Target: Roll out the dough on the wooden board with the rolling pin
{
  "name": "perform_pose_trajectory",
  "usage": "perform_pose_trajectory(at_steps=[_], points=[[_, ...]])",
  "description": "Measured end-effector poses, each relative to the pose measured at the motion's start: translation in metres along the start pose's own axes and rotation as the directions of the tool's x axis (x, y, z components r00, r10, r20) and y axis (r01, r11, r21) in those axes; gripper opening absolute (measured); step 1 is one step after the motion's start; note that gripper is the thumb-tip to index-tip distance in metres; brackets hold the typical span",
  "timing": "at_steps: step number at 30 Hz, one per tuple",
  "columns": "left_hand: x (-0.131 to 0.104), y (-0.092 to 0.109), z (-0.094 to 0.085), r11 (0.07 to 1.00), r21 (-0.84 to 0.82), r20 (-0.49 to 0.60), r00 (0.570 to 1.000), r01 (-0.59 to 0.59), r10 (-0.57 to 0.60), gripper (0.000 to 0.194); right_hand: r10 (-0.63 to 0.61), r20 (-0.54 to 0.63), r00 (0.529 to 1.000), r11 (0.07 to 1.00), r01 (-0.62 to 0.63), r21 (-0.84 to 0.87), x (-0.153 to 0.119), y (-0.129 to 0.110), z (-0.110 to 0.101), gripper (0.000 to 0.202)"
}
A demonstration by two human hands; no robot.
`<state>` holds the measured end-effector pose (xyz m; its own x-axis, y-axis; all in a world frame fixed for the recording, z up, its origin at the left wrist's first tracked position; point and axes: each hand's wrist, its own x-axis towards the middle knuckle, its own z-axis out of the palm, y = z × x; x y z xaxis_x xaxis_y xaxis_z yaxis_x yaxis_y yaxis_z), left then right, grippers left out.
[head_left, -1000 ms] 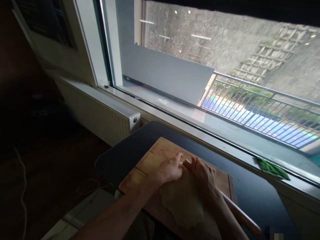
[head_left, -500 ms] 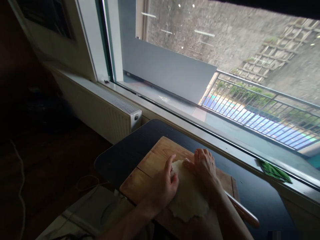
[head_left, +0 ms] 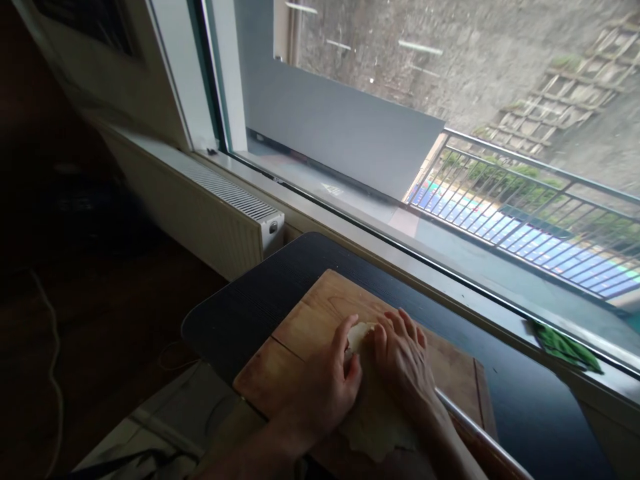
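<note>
A flattened, pale sheet of dough (head_left: 377, 427) with an uneven edge lies on a wooden board (head_left: 305, 317). At the dough's left edge is my left hand (head_left: 333, 380), its thumb and forefinger apart in a curve beside the sheet. My right hand (head_left: 404, 363) rests palm down over the dough's upper right part, fingers stretched forward. Under my right forearm a smooth wooden rod (head_left: 483, 433) sticks out toward the lower right. My palms and the surfaces beneath them are hidden.
The board sits on a dark table (head_left: 250, 300) by a window. A white radiator (head_left: 200, 200) stands at the left beyond the table. On the windowsill at the right lies a green cloth (head_left: 565, 347). A cable (head_left: 55, 373) runs along the dark floor at the left.
My right hand has flattened, its fingers now stretched forward over the dough. The rod reaches farther to the lower right. The view has shifted slightly.
</note>
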<state>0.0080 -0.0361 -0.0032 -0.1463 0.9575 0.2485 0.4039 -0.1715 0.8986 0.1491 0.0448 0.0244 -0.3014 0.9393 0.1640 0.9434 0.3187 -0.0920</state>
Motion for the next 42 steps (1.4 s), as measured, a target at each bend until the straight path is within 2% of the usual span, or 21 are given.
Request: perform_pose_trajectory(at_steps=[1,5,6,11,16,21,26,30,32,35,40,42], points=[[0.000,0.000,0.000,1.000,-0.006,0.009,1.000,-0.004,0.004,0.058,0.007,0.001,1.000,1.000,-0.007,-0.005,0.001,0.000,0.000,0.042],[0.000,-0.002,0.001,1.000,0.000,-0.004,1.000,0.013,-0.013,0.058,0.171,0.032,0.985,0.985,-0.170,-0.043,0.014,0.006,0.001,0.047],[0.000,-0.002,0.001,1.000,-0.002,-0.012,1.000,0.020,-0.020,0.058,0.174,0.036,0.984,0.984,-0.173,-0.042,0.014,0.006,0.002,0.047],[-0.001,0.000,0.000,0.999,-0.042,0.021,0.999,0.026,-0.025,0.058,0.033,0.010,0.999,0.999,-0.033,-0.036,0.005,0.002,0.004,0.046],[-0.001,0.000,0.000,1.000,-0.003,-0.027,0.999,0.027,-0.027,0.058,0.143,0.074,0.987,0.989,-0.138,-0.061,0.019,0.011,0.004,0.052],[-0.002,-0.001,0.002,0.999,-0.044,0.006,1.000,0.031,-0.030,0.059,0.072,0.026,0.997,0.997,-0.072,-0.015,0.012,0.003,0.009,0.047],[-0.002,0.000,0.002,0.997,-0.055,-0.018,0.999,0.047,-0.048,0.058,0.165,0.072,0.984,0.986,-0.166,0.005,0.010,-0.002,0.006,0.050],[-0.002,0.000,0.001,0.997,-0.072,0.016,1.000,0.024,-0.023,0.059,0.061,-0.026,0.998,0.998,-0.062,-0.029,0.002,-0.008,0.006,0.047],[-0.003,0.001,0.000,0.998,-0.055,0.013,1.000,0.019,-0.019,0.059,0.086,-0.031,0.996,0.995,-0.087,-0.041,0.005,-0.007,0.006,0.048],[-0.003,0.003,0.000,0.997,-0.044,-0.010,0.998,0.056,-0.056,0.057,0.161,0.026,0.987,0.986,-0.161,-0.032,0.009,-0.004,0.007,0.050],[-0.002,0.002,0.001,0.998,-0.049,0.001,1.000,0.031,-0.030,0.057,0.057,-0.060,0.997,0.997,-0.060,-0.048,0.003,-0.009,0.009,0.048],[-0.002,0.001,0.000,1.000,-0.010,0.004,1.000,0.027,-0.027,0.057,0.084,-0.082,0.993,0.994,-0.089,-0.062,0.011,-0.005,0.008,0.046]])
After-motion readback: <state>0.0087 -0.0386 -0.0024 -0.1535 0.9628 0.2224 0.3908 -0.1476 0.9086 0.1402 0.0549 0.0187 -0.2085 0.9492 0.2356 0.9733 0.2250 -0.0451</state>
